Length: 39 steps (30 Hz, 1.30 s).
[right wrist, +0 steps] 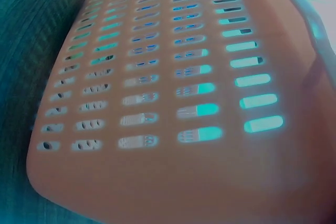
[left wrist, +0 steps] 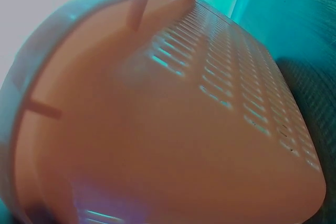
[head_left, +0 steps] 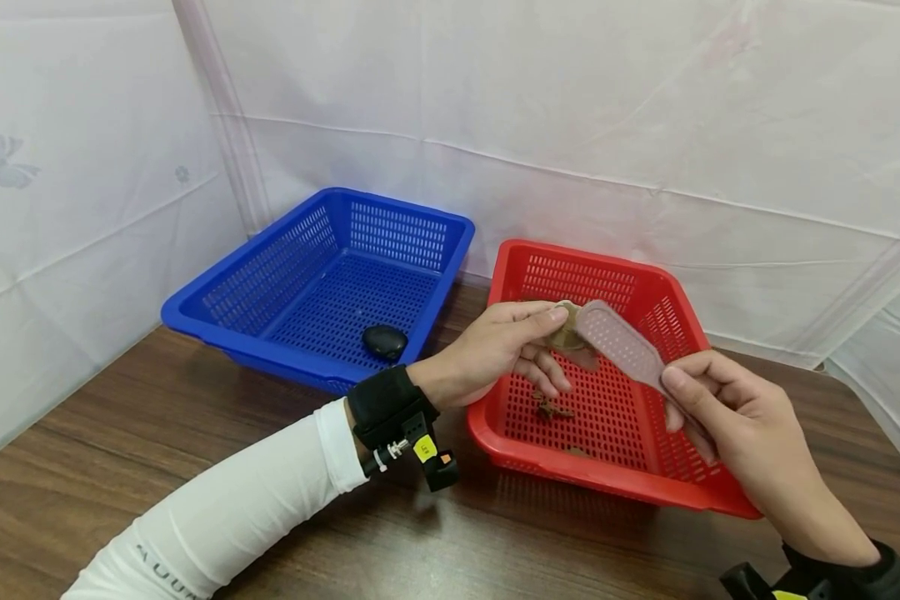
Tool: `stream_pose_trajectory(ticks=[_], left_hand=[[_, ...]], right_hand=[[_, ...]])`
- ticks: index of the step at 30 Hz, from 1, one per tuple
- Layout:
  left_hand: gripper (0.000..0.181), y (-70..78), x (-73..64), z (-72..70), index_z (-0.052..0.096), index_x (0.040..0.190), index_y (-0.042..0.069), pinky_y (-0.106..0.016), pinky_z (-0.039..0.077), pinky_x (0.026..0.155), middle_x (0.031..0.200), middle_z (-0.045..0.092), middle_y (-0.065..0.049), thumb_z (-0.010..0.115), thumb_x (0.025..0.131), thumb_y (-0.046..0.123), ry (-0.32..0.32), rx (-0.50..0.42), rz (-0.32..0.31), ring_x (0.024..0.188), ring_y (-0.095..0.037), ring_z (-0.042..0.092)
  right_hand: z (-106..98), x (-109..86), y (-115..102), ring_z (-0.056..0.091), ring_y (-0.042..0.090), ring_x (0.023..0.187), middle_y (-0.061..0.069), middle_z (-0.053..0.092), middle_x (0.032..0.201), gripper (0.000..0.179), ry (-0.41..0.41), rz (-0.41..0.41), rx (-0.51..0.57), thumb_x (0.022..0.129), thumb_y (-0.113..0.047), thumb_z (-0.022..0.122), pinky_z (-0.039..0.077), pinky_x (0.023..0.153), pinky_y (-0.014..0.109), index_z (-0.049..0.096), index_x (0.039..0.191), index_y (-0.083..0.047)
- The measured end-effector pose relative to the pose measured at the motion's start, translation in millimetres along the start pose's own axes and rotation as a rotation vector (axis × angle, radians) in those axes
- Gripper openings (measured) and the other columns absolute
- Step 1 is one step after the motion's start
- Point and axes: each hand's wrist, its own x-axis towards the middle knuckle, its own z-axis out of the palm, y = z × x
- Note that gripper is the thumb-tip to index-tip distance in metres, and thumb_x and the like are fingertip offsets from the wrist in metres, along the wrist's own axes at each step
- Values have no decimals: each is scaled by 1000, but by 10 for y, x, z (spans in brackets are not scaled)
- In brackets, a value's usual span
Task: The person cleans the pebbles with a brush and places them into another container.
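Over the red basket (head_left: 615, 479), my left hand (head_left: 506, 346) pinches a flat, rounded, brownish-green piece (head_left: 567, 333) between thumb and fingers. My right hand (head_left: 735, 408) grips the handle of a flat mauve paddle-shaped tool (head_left: 624, 340) dotted with small pale spots. The tool's far end overlaps the edge of the brownish-green piece in the head view. Below the left fingers, small brownish scraps (head_left: 551, 408) lie on the basket floor. Both wrist views are filled by the slotted basket wall (left wrist: 157, 129), and neither shows a hand.
To the left stands a blue slotted basket (head_left: 232, 329) with a glossy black oval object (head_left: 384, 342) near its front corner. Both baskets sit on a dark wooden table (head_left: 285, 483). Pale sheeting (head_left: 555, 100) hangs behind and at the sides.
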Motion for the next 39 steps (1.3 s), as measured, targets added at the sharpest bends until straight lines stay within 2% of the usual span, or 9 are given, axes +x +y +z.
stream_pose_trajectory(ticks=[3,7,10,14,17,23,32,35,39], left_hand=[[42,8,1,0,56,147,-2,-30,63,72,116,75,-22,40,118,24,-2,14,-8,78,-18,74],[42,9,-3,-3,56,148,-1,-30,62,71,112,75,-22,39,118,23,-7,15,-10,77,-18,73],[42,0,-5,-5,57,146,-2,-30,62,70,110,76,-21,39,118,23,-12,17,-5,77,-18,73],[42,-21,-7,-1,57,144,-5,-30,62,69,111,76,-23,39,117,22,-21,1,8,75,-18,72],[43,-30,-10,4,56,145,-6,-31,62,69,114,75,-25,38,118,22,-20,-10,18,75,-18,72],[44,-11,-2,3,56,149,-1,-30,62,69,117,75,-21,39,118,24,-7,28,13,77,-19,73],[43,1,7,10,57,147,-2,-29,61,69,113,76,-22,40,118,23,7,25,0,76,-17,73],[42,-1,2,7,59,143,-5,-29,61,69,112,76,-21,40,118,23,5,22,10,76,-17,73],[42,-1,-7,5,58,143,-6,-29,62,70,115,75,-23,39,118,22,2,6,21,76,-17,72]], right_hand=[[6,2,-9,40,21,46,10,62,72,6,-15,32,-106,107,-4,62,28,37,37,65,106,1],[6,15,-4,41,21,47,9,63,71,10,36,55,-98,108,-8,64,27,38,38,65,104,1],[2,25,8,40,20,46,7,63,69,13,74,63,-59,107,-10,65,23,38,39,66,101,1],[-6,41,22,37,20,46,7,62,70,19,133,62,74,108,-12,64,19,40,39,64,102,6],[-7,25,24,37,20,45,8,61,70,17,115,30,133,109,-7,61,20,39,38,62,103,9],[16,-18,-8,41,19,46,9,61,71,6,-37,-27,-111,106,3,60,29,37,36,66,106,2],[21,9,-30,44,19,47,5,64,70,14,75,23,-289,108,-11,64,32,39,36,66,105,2],[11,18,-28,43,19,47,5,64,70,15,107,40,-220,108,-12,64,28,39,37,66,104,3],[7,16,-30,40,19,46,8,63,70,15,152,18,-14,107,-7,64,23,40,37,65,103,7]])
